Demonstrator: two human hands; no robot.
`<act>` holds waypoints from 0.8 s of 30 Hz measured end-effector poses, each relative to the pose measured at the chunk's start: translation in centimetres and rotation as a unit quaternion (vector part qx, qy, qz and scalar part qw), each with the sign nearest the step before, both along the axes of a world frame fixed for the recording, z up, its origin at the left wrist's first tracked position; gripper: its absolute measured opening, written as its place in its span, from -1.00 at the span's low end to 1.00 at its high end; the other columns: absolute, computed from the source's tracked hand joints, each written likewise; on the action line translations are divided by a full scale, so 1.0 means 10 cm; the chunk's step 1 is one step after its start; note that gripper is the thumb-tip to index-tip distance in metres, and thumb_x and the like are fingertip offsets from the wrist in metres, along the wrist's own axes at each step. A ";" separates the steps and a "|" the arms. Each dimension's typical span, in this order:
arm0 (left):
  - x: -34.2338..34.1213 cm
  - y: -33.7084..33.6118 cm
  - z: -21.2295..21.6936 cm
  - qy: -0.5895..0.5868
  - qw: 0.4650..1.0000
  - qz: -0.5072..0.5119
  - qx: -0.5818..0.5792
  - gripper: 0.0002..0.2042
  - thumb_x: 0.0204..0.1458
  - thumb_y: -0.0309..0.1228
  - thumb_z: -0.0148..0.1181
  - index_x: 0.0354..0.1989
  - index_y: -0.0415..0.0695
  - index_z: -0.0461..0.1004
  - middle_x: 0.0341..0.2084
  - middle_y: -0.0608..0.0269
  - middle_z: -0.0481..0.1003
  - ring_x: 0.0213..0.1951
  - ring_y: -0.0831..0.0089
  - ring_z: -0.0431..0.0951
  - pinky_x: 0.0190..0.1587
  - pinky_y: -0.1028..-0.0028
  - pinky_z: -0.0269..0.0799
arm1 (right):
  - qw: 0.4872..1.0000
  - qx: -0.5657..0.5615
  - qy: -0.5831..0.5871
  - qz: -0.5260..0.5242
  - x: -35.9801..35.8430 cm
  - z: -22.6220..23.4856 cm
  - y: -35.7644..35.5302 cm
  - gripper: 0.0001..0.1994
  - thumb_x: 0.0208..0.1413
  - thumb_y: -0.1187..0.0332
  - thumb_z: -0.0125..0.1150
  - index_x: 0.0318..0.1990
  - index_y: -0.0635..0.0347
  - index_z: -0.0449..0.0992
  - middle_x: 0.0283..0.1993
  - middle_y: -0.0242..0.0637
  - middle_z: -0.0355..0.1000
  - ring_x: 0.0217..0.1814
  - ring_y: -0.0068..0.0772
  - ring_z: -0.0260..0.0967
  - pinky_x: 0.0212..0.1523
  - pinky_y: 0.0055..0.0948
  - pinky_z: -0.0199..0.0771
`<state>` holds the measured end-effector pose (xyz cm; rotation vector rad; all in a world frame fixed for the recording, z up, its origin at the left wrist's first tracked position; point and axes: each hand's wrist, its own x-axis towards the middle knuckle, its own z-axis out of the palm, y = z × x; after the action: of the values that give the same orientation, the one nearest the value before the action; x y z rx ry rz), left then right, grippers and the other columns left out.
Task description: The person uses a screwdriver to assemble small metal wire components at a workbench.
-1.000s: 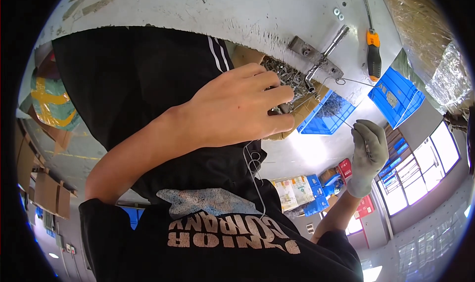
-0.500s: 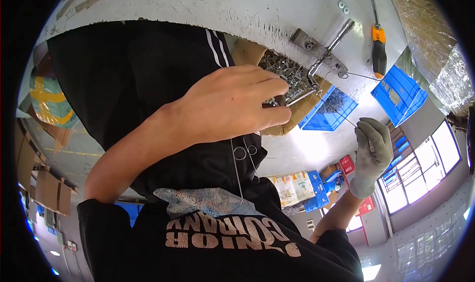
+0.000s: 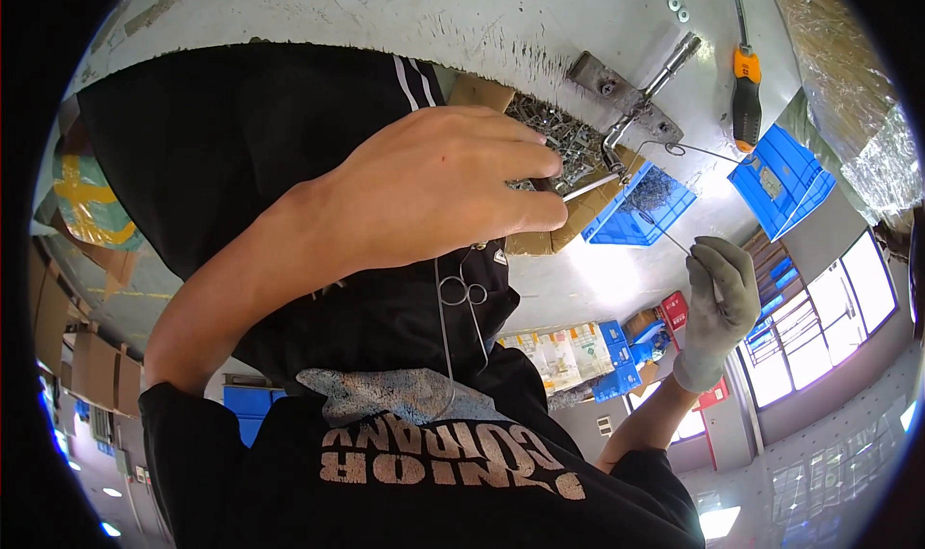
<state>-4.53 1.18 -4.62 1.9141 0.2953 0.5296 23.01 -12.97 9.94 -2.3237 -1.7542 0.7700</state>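
My bare left hand (image 3: pixel 448 187) is closed, its fingers curled around a thin pale metal rod (image 3: pixel 591 187) that reaches to the end of a steel crank (image 3: pixel 614 159) on a metal plate (image 3: pixel 595 75) at the table edge. Below this hand hang bent wires with round loops (image 3: pixel 463 291); what holds them is hidden. My right hand (image 3: pixel 718 303), in a grey glove, pinches one end of a thin wire (image 3: pixel 672 238), which runs up and left with a small loop in it. Another looped wire (image 3: pixel 708 153) extends from the crank to the right.
A cardboard box (image 3: pixel 590 205) of small metal parts stands under the table edge beside a blue crate (image 3: pixel 617 231) of wire pieces. On the table (image 3: pixel 385 14) lie an orange-black screwdriver (image 3: pixel 746 101) and washers (image 3: pixel 678 9). Another blue crate (image 3: pixel 785 178) is at the right.
My right hand has moved slightly down and left, and the loop in its wire now shows. The looped wires below my left hand have swung left. My left hand keeps its grip.
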 end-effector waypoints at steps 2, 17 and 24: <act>-0.02 0.07 0.00 0.015 0.999 -0.024 -0.031 -0.77 -0.09 -0.47 0.26 -0.20 -0.03 0.61 -0.14 0.16 0.58 -0.02 0.18 0.59 -0.06 0.29 0.56 | 1.000 -0.013 -0.002 -0.007 -0.04 0.02 0.00 -0.82 -0.02 0.70 0.31 -0.24 0.35 0.62 -0.16 -0.16 0.54 -0.15 -0.38 0.49 -0.21 -0.52 0.50; 0.07 0.43 -0.06 0.053 0.967 -0.168 -0.186 -0.79 -0.05 -0.47 0.27 -0.20 -0.01 0.61 -0.07 0.17 0.58 0.08 0.13 0.57 0.04 0.28 0.58 | 0.991 -0.113 -0.034 -0.071 -0.36 0.21 0.05 -0.78 -0.07 0.71 0.33 -0.22 0.34 0.61 -0.17 -0.15 0.55 -0.13 -0.32 0.50 -0.13 -0.46 0.48; 0.06 0.46 -0.06 0.042 0.963 -0.170 -0.206 -0.83 0.00 -0.42 0.24 -0.20 -0.01 0.60 -0.08 0.12 0.57 0.10 0.14 0.56 0.05 0.30 0.58 | 0.976 -0.143 -0.057 -0.153 -0.59 0.33 0.09 -0.77 -0.19 0.65 0.42 -0.29 0.28 0.63 -0.25 -0.18 0.56 -0.20 -0.25 0.51 -0.18 -0.36 0.47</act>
<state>-3.88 5.75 -5.23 1.5370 0.1124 0.1413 17.13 -12.07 13.24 -2.7887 -1.3436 0.8987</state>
